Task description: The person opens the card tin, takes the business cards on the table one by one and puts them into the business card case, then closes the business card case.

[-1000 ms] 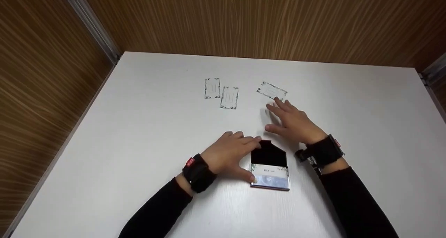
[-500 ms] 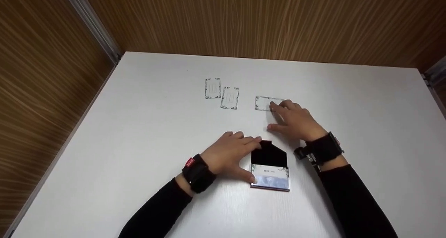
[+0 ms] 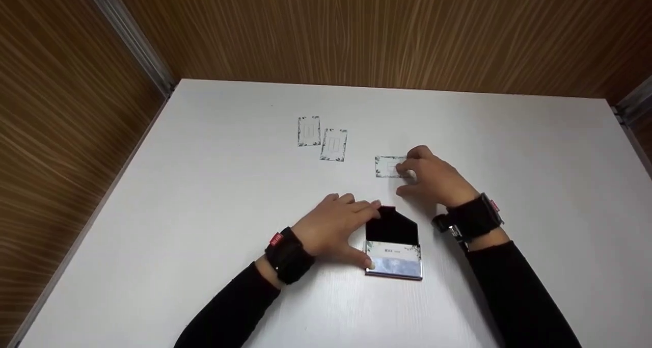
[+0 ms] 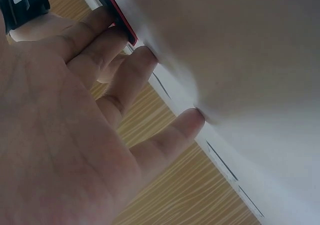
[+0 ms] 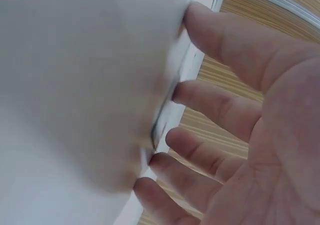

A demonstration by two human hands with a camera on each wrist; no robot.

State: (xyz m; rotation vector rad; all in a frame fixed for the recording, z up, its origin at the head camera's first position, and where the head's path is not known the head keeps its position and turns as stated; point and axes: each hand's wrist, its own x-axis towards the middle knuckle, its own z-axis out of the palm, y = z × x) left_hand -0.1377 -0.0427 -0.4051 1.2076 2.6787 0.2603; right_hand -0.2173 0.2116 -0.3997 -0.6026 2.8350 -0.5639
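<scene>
Wood-grain panels (image 3: 346, 32) close off the top of the frame and its upper left, above a white desk (image 3: 204, 200). From my remote seat I find the printed card (image 3: 385, 171) lying flat just right of centre, its right end covered by the right hand (image 3: 439, 181); those fingers are bent a little and spread, touching the card rather than gripping it. Below, the left hand (image 3: 331, 226) stands wide along the left side of the flap-up card case (image 3: 391, 229), thumb on its lower left corner. Two loose cards (image 3: 333, 155) lie just beside each other at upper centre. I judge the step in hand to be guiding that card by fingertip; I'd press lightly and evenly so it neither twists nor bends, and let the left thumb steady the case.
</scene>
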